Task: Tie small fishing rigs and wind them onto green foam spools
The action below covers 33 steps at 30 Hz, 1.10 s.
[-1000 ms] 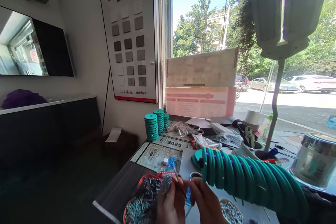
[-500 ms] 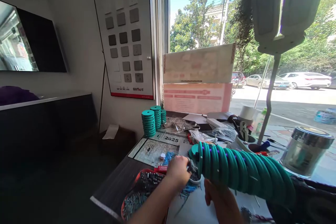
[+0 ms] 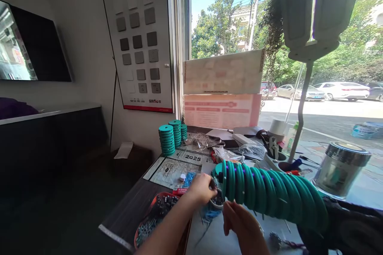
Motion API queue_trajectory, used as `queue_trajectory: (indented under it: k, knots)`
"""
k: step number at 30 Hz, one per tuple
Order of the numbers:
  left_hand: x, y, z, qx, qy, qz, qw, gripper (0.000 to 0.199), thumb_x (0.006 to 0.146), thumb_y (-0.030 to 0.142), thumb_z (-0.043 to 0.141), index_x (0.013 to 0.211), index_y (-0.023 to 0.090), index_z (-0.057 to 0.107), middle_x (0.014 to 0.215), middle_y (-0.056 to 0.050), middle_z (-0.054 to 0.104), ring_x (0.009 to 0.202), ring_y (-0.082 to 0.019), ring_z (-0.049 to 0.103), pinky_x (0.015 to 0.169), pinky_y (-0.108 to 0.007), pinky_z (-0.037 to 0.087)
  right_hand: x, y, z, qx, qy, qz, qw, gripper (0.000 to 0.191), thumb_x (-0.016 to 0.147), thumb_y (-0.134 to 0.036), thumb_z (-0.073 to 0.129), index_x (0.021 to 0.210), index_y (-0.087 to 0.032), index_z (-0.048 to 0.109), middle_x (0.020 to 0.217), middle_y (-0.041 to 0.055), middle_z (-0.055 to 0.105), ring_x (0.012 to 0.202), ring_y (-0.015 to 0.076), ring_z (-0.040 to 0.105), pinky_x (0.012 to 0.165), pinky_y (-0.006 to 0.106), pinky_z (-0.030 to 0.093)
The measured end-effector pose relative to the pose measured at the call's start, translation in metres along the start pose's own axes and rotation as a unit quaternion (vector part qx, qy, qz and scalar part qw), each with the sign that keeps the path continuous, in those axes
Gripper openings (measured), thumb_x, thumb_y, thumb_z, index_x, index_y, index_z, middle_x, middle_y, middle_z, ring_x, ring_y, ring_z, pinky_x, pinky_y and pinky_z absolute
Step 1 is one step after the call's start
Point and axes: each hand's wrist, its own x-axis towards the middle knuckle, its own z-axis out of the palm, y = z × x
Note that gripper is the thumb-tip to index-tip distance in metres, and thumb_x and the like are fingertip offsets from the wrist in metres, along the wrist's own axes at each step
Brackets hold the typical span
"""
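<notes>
Where the surface (image 3: pixel 128 207) lies at near left, an orange-rimmed tray (image 3: pixel 138 232) contains dark parts and small metal screws. Behind it, at far left, stand 3 stacks of green discs (image 3: pixel 166 140). To the right of the tray, a red packet (image 3: pixel 179 191) lies beside the left hand (image 3: pixel 204 188). The left grip is curled nearly closed at the small cup (image 3: pixel 216 206), which contains dark parts; its exact contents are hidden. Blue strands (image 3: pixel 210 213) lie near the cup. The right hand (image 3: pixel 237 217) is below the row of green discs (image 3: pixel 266 191), fingers bent together; whether it holds anything cannot be determined. At right stands a lidded jar (image 3: pixel 341 171).
</notes>
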Motion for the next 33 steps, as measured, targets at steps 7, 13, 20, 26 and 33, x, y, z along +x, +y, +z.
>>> queue_trajectory:
  k: [7, 13, 20, 26, 33]
  knots:
    - [-0.061, -0.010, -0.002, -0.529, 0.037, -0.109, 0.841, 0.013, 0.069, 0.022, 0.061, 0.072, 0.014, 0.052, 0.051, 0.006, 0.044, 0.040, -0.002, 0.038, 0.042, -0.014, 0.032, -0.006, -0.013, 0.019, 0.234, -0.007, 0.049, 0.971, 0.042, 0.056, -0.057, 0.062, 0.046, -0.017, 0.052, 0.044, -0.0005, 0.049, 0.047, 0.0143, 0.048, 0.047, 0.026, 0.042]
    - [-0.072, -0.019, 0.014, -0.701, 0.051, -0.201, 0.683, 0.008, 0.078, 0.015, 0.051, 0.071, 0.011, 0.053, 0.049, 0.000, 0.054, 0.047, -0.011, 0.057, 0.036, -0.014, 0.036, -0.010, -0.015, 0.034, 0.242, 0.085, 0.049, 0.965, 0.035, 0.052, -0.049, 0.069, 0.058, -0.016, 0.062, 0.054, 0.0016, 0.058, 0.056, 0.0175, 0.054, 0.054, 0.027, 0.046]
    - [-0.073, -0.010, 0.014, -0.722, 0.068, -0.248, 0.642, 0.021, 0.084, 0.017, 0.040, 0.066, 0.011, 0.050, 0.042, 0.001, 0.052, 0.040, -0.012, 0.056, 0.032, -0.015, 0.038, -0.011, -0.018, 0.038, 0.256, 0.088, 0.081, 0.959, 0.031, 0.055, -0.046, 0.067, 0.060, -0.016, 0.060, 0.054, 0.0006, 0.057, 0.054, 0.0162, 0.052, 0.050, 0.025, 0.045]
    - [-0.073, -0.009, 0.015, -0.723, 0.084, -0.260, 0.635, 0.022, 0.083, 0.020, 0.043, 0.063, 0.012, 0.047, 0.040, 0.003, 0.049, 0.035, -0.009, 0.052, 0.030, -0.014, 0.036, -0.008, -0.018, 0.037, 0.158, 0.087, -0.012, 0.984, 0.033, 0.062, -0.047, 0.061, 0.053, -0.015, 0.055, 0.045, -0.0028, 0.049, 0.046, 0.0124, 0.044, 0.045, 0.023, 0.038]
    - [-0.074, -0.009, 0.017, -0.721, 0.091, -0.268, 0.632, 0.020, 0.082, 0.019, 0.045, 0.063, 0.012, 0.049, 0.043, 0.004, 0.047, 0.039, -0.009, 0.054, 0.032, -0.014, 0.036, -0.010, -0.021, 0.038, 0.168, 0.102, 0.002, 0.981, 0.027, 0.059, -0.042, 0.063, 0.056, -0.016, 0.059, 0.050, -0.0002, 0.054, 0.051, 0.0146, 0.047, 0.049, 0.024, 0.041]
